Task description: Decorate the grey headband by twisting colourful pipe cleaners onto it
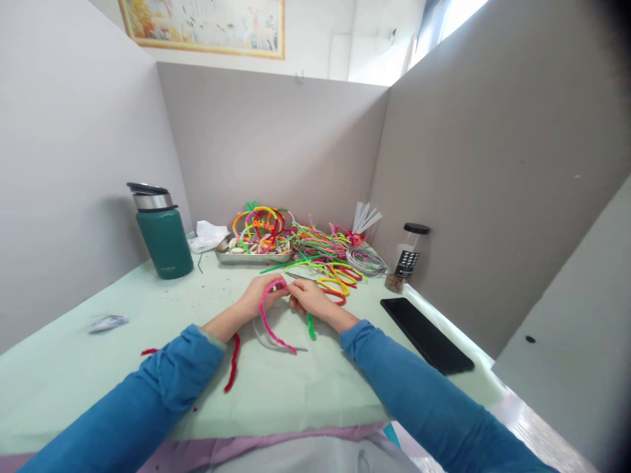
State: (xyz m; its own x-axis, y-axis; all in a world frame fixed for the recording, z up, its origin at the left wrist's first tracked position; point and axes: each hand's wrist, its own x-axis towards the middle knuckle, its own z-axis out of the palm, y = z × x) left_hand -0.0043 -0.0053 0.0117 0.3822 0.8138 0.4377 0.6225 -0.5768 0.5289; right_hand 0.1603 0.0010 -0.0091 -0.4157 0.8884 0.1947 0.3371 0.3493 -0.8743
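Note:
Near the middle of the table, my left hand is closed on a pink fuzzy stem, which curves down toward the table. My right hand is pinched at the stem's upper end, close beside the left fingertips; what exactly it grips is too small to tell. A thin grey wire curves behind the pink stem. Below my right hand a short green stem shows. A red stem lies by my left wrist. Just beyond my right hand are scissors with yellow and red handles.
A metal tray holds colourful bent stems. Beside it lie a pile of fuzzy stems and a wire coil. A green bottle stands left; a black-lidded jar and black phone are right. Grey partitions surround the table.

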